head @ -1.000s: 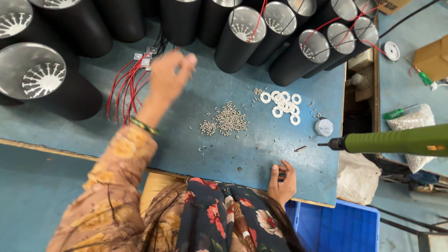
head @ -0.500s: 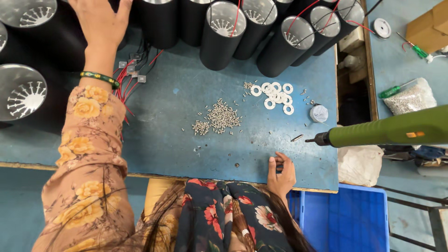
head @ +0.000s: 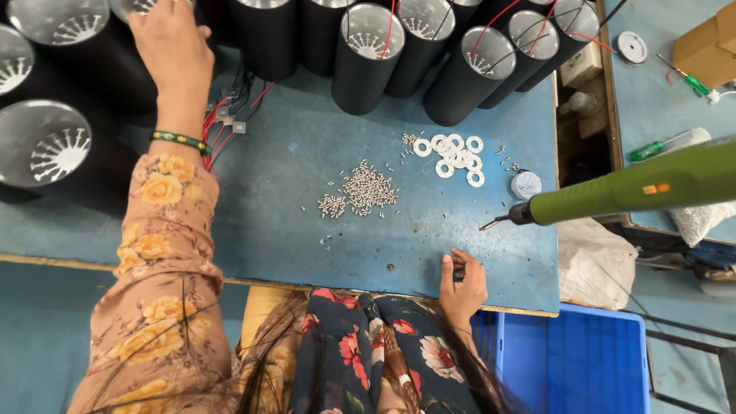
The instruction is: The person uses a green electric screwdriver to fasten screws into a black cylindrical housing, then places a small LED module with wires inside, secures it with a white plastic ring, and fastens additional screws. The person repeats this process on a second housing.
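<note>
My left hand (head: 172, 50) reaches far to the back left, its fingers curled over the rim of a black cylinder (head: 115, 69) with a silver finned inside. A green bangle sits on that wrist. My right hand (head: 461, 285) rests on the front edge of the blue table (head: 307, 230), fingers curled in; something small and dark may lie under them, too small to tell. A heap of small silver screws (head: 364, 192) lies mid-table, with white washers (head: 456, 157) to its right. A green power screwdriver (head: 636, 188) hangs over the right edge, its tip pointing left above my right hand.
Several more black cylinders (head: 368, 54) with red and black wires line the back. A small round white cap (head: 526, 184) lies by the washers. A blue crate (head: 575, 360) stands below the table's right end. A second bench at right holds a green hand screwdriver (head: 652, 149) and a cardboard box (head: 709, 46).
My left arm has swung from the table's middle back to the far left cylinder and closed on its rim. The right hand has stayed at the front edge.
</note>
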`<move>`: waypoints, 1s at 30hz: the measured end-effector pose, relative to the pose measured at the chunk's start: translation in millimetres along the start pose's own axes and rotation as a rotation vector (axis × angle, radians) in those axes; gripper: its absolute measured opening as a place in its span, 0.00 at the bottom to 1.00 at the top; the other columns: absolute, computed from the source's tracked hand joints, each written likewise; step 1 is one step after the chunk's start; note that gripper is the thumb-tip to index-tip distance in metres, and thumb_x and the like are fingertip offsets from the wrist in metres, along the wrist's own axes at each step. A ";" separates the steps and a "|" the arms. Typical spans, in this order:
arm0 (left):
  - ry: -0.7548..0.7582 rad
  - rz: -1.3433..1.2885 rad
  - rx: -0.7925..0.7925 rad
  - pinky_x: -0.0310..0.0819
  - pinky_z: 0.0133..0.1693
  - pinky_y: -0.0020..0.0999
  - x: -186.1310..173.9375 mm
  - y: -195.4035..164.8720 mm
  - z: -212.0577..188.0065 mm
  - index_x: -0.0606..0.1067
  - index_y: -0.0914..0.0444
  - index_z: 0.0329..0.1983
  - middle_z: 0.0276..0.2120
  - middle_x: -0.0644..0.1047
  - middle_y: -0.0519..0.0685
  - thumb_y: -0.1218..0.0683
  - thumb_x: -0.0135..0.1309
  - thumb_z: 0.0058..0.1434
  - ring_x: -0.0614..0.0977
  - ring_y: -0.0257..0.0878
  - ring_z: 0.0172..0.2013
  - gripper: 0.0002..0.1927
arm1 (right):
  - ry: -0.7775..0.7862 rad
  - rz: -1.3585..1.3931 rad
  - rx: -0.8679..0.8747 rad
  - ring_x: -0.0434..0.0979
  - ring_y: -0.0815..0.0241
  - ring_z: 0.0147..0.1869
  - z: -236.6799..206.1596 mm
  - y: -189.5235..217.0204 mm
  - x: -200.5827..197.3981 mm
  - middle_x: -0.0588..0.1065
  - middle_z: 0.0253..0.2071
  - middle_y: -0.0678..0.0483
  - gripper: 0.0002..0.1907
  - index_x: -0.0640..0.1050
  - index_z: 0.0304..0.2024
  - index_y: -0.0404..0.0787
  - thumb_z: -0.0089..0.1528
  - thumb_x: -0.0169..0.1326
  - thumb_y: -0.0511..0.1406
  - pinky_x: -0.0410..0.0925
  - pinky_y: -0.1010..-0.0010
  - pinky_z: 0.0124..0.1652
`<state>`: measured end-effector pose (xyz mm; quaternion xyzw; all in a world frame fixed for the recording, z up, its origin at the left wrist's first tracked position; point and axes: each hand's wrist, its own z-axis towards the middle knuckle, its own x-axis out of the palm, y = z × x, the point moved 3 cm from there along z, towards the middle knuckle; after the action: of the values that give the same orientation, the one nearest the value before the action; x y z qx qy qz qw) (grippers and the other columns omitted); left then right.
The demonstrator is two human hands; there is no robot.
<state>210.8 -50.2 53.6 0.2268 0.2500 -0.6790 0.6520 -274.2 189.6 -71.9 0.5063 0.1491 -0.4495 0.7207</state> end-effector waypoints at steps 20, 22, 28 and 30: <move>0.352 -2.625 -1.142 0.73 0.64 0.50 -40.3 -112.9 -172.2 0.74 0.62 0.58 0.58 0.77 0.54 0.48 0.46 0.77 0.79 0.48 0.60 0.16 | 0.353 0.825 -0.400 0.64 0.49 0.78 47.7 131.0 36.9 0.59 0.75 0.40 0.63 0.48 0.76 0.46 0.49 0.73 0.47 0.67 0.55 0.67; 0.520 -2.715 -1.157 0.73 0.65 0.50 -41.8 -144.2 -190.6 0.72 0.63 0.60 0.58 0.77 0.52 0.53 0.46 0.80 0.79 0.46 0.60 0.12 | 0.305 0.877 -0.571 0.60 0.49 0.82 56.6 148.5 33.6 0.50 0.80 0.42 0.71 0.42 0.78 0.52 0.46 0.74 0.53 0.64 0.55 0.72; 1.071 -2.291 -1.408 0.74 0.57 0.45 -58.1 -206.1 -229.9 0.71 0.65 0.63 0.56 0.77 0.54 0.41 0.46 0.70 0.80 0.44 0.54 0.27 | 0.308 0.711 -0.367 0.65 0.49 0.75 19.5 99.8 31.7 0.59 0.72 0.41 0.71 0.45 0.75 0.40 0.42 0.78 0.44 0.66 0.54 0.69; 1.245 -1.837 -1.178 0.66 0.60 0.42 -60.8 -207.4 -228.7 0.69 0.61 0.67 0.60 0.75 0.50 0.39 0.44 0.68 0.75 0.40 0.59 0.30 | 0.315 0.708 -0.259 0.67 0.50 0.72 -5.2 64.8 34.0 0.61 0.70 0.42 0.70 0.47 0.74 0.37 0.42 0.79 0.43 0.67 0.55 0.67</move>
<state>2.4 147.2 -75.4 -0.0745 0.8450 -0.4449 -0.2873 -202.3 182.6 -58.3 0.4941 0.1296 -0.0682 0.8570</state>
